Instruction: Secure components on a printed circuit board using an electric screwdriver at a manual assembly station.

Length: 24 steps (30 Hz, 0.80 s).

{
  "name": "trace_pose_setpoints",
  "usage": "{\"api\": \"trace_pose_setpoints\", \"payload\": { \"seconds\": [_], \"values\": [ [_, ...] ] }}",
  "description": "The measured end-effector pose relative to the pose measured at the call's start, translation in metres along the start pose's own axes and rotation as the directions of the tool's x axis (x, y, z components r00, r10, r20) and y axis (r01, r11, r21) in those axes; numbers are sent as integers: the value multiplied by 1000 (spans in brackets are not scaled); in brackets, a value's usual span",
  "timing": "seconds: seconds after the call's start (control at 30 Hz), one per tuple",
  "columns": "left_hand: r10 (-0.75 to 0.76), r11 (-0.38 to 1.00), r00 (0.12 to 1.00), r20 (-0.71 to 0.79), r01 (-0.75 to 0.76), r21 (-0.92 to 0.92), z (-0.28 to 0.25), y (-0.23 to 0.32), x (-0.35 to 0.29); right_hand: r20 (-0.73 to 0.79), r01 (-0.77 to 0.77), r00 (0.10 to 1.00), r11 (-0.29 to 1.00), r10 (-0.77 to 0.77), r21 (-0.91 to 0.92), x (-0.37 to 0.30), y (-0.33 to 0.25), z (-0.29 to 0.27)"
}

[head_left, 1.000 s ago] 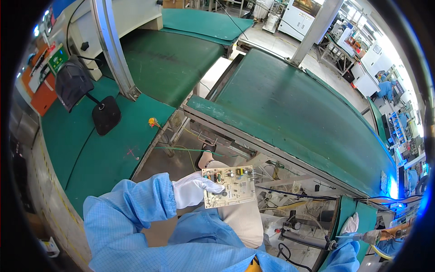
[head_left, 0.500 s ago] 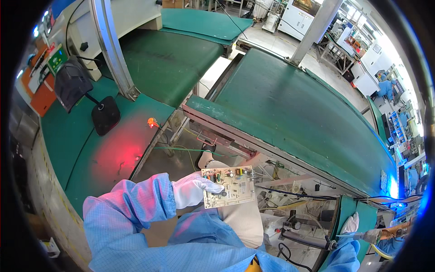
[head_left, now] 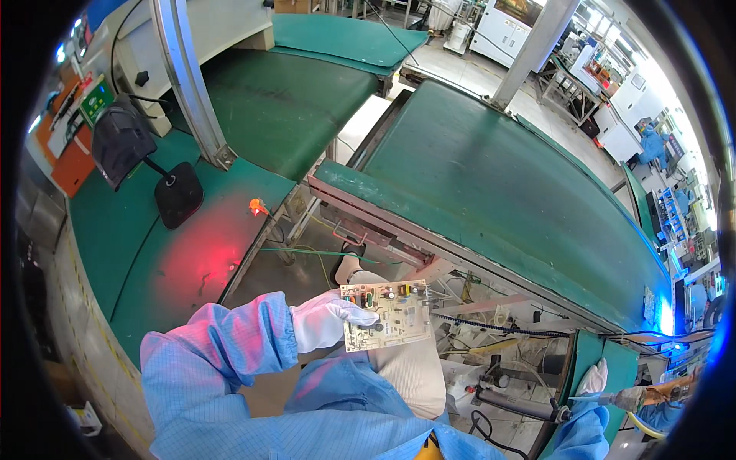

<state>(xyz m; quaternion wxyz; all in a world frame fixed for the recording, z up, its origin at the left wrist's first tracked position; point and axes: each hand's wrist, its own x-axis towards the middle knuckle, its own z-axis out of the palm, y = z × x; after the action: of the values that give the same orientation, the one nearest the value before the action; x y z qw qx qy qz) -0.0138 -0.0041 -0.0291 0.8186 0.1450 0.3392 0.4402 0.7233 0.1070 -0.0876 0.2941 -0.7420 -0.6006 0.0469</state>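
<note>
My left hand [head_left: 320, 320], in a white glove, is closed on the left edge of a printed circuit board [head_left: 400, 322]. Its thumb lies over the board's face, and the fingers behind are hidden. The board is pale, with small components crowded along its far edge, and is held above my lap. Far off to the right, my right hand [head_left: 593, 378], also gloved, lies on a narrow green surface [head_left: 619, 366] with its fingers stretched out, holding nothing that shows. A pointed tool with a wooden-coloured part [head_left: 632, 399] crosses near that wrist.
A wide green conveyor belt [head_left: 498, 176] runs ahead and to the right, its metal frame beyond the board. Another belt [head_left: 284, 107] lies at the far left. On the left green table stand a black-based stand [head_left: 180, 195] and an orange lamp [head_left: 258, 207]. Cables hang below the right belt.
</note>
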Motion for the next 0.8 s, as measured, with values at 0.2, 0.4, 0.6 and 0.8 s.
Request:
{"api": "trace_pose_setpoints", "payload": {
  "seconds": [0.2,0.4,0.6,0.8],
  "values": [
    [-6,1000,1000,-12,6,28,5,4,-2,73,39,997,975,-24,-217,5,0,-5],
    [-21,999,999,-43,23,42,0,0,0,76,48,997,967,-30,-250,5,0,-7],
    [18,998,999,-29,-16,60,1,-1,-7,74,68,996,976,-54,-207,3,-15,2],
    [-14,996,1000,-2,14,85,15,10,-6,8,-54,998,983,57,-176,-7,39,-8]
  ]
}}
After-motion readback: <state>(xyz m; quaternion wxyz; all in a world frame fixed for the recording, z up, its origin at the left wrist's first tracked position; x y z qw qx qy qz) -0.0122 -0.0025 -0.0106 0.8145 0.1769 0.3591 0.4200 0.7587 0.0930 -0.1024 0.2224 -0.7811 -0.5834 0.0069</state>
